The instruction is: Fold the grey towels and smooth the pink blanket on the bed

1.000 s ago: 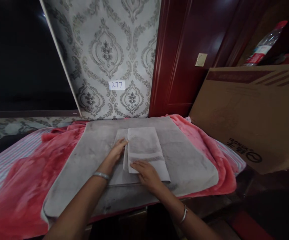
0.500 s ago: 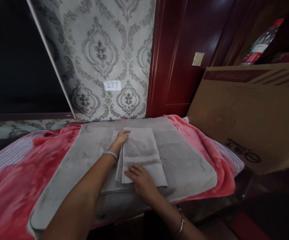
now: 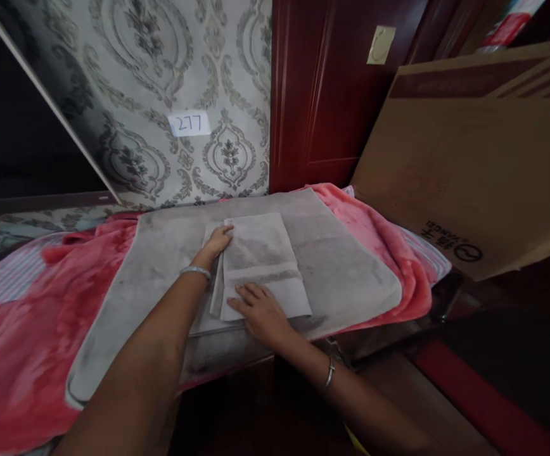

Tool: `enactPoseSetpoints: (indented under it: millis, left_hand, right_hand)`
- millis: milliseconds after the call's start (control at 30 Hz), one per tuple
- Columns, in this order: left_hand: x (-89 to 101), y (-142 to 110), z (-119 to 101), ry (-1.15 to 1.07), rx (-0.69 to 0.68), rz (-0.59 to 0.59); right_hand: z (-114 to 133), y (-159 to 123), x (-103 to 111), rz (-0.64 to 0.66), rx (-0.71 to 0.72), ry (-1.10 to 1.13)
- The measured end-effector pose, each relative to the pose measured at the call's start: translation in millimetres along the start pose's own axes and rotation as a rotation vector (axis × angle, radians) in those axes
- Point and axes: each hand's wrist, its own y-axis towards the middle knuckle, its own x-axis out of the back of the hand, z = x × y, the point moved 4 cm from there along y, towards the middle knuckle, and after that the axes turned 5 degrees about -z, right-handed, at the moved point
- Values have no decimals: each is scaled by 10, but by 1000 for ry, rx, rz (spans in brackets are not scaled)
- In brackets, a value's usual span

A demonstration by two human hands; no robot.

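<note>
Head view: folded gray cloth (image 3: 258,244) lies on gray mat (image 3: 346,266), pink blanket (image 3: 42,342) underneath. Left hand (image 3: 220,238) at cloth's upper left edge, can't tell if its grip pinches. Right hand (image 3: 262,313) flat on cloth's lower left part, grip released, nothing clenched.

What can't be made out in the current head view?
All in the head view:
- Folded grey cloth: the patch beneath the right hand, hidden by that hand.
- Left hand: whether it pinches the cloth or only rests there; the back of the hand hides its underside.
- Bottle: upper part, cut off by the top edge.
- Screen: far side, cut off by the left edge.
- Cardboard box: faint print, too blurred.
</note>
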Motion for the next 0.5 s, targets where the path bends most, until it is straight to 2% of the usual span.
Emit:
enactPoseSetpoints:
  millis: [133, 267, 500]
  left_hand:
    - [4, -27, 52, -76, 27, 4]
    - [86, -96, 99, -142, 53, 10]
    - [250, -490, 154, -185, 46, 63]
  right_hand:
    - [-13, -44, -18, 9, -17, 20]
    - [-23, -72, -55, -2, -24, 22]
    - [-79, -46, -52, -55, -35, 131]
